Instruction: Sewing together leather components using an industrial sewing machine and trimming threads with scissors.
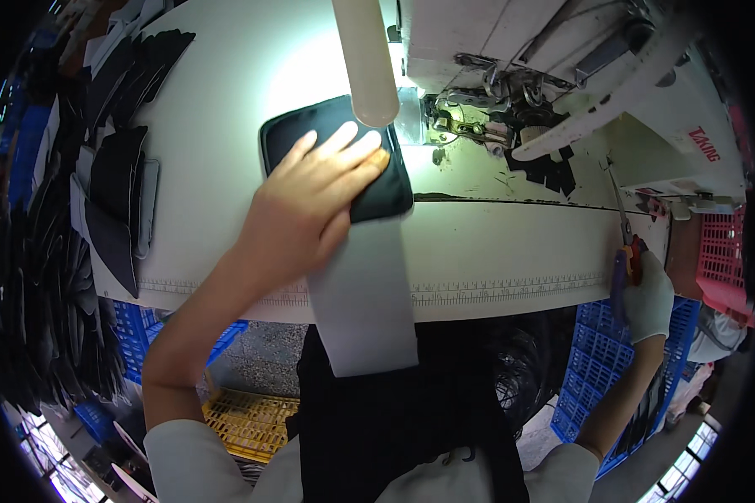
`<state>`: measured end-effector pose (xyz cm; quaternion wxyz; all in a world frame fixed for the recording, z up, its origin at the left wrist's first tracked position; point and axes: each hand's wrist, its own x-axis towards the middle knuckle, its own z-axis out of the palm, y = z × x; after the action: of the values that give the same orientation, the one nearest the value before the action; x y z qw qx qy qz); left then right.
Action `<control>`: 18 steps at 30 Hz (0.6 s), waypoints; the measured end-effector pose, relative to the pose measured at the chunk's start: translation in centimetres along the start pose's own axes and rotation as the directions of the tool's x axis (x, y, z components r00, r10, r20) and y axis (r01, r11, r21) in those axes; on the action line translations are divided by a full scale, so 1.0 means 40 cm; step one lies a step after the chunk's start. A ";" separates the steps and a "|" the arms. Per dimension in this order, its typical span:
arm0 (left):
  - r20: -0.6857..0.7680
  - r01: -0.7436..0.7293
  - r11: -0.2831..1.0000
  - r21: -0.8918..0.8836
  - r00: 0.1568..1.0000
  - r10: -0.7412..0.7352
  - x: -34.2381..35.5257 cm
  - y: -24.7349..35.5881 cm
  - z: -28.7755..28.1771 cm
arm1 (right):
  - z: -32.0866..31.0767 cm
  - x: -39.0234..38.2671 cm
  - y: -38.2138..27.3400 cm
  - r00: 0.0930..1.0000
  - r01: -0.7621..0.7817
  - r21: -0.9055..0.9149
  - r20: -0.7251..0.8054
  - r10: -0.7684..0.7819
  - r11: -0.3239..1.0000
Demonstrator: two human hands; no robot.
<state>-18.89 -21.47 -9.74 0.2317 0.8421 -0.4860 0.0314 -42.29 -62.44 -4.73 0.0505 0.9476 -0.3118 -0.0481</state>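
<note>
Dark rectangular panel with rounded corners and a smooth, slightly shiny face [386,191] lies on the white worktable [495,243], directly under the bare left hand [310,193]. That hand is palm down, its fingers stretched out flat across the panel rather than curled around it, a yellowish cover on one finger. From the panel's near edge, a long pale grey strip [365,293] runs past the wrist's right side and over the table edge toward the lap. Beyond the fingertips hangs a cream, round-ended machine arm [367,63]. Left of the hand lie black and grey flat cut pieces [117,184]. Well to its right, the white-gloved right hand [648,293] grips metal scissors with red and purple handles [627,235], blades pointing away from the body.
</note>
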 end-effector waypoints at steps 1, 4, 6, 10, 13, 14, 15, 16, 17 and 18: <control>0.024 0.003 1.000 0.011 1.000 -0.003 -0.021 0.019 -0.009 | 0.004 0.004 0.014 0.998 0.050 0.018 -0.024 -0.050 0.999; 0.061 0.014 0.999 0.035 0.998 -0.016 -0.044 0.039 -0.029 | -0.009 0.013 0.019 0.984 0.161 0.047 -0.081 -0.157 0.986; -0.029 0.023 0.997 0.071 0.999 -0.021 -0.031 0.026 -0.033 | -0.034 0.009 -0.022 0.976 0.159 0.192 -0.180 -0.124 0.968; -0.084 0.088 0.990 0.110 0.993 -0.079 0.008 0.006 -0.037 | -0.061 -0.035 -0.216 0.908 0.370 0.274 -0.308 -0.284 0.887; -0.051 0.237 0.966 0.107 0.971 -0.233 0.037 0.001 -0.043 | -0.045 -0.068 -0.399 0.874 0.476 0.556 -0.213 -0.437 0.681; 0.000 0.267 0.954 0.133 0.963 -0.270 0.046 0.000 -0.046 | -0.039 -0.072 -0.453 0.872 0.478 0.605 -0.239 -0.427 0.637; -0.014 0.283 0.953 0.107 0.959 -0.284 0.054 -0.001 -0.049 | -0.034 -0.072 -0.503 0.862 0.494 0.646 -0.277 -0.425 0.582; -0.028 0.297 0.951 0.083 0.955 -0.296 0.062 -0.003 -0.053 | -0.029 -0.065 -0.551 0.858 0.506 0.650 -0.318 -0.402 0.566; -0.041 0.309 0.949 0.060 0.951 -0.307 0.070 -0.006 -0.056 | -0.029 -0.058 -0.589 0.876 0.466 0.692 -0.275 -0.396 0.550; -0.052 0.321 0.946 0.034 0.946 -0.319 0.076 -0.008 -0.060 | -0.034 -0.048 -0.614 0.881 0.447 0.726 -0.254 -0.400 0.523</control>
<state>-16.63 -22.76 -6.87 0.2271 0.9135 -0.3367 0.0231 -29.29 -41.55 -6.36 -0.3607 0.9249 -0.0609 0.1043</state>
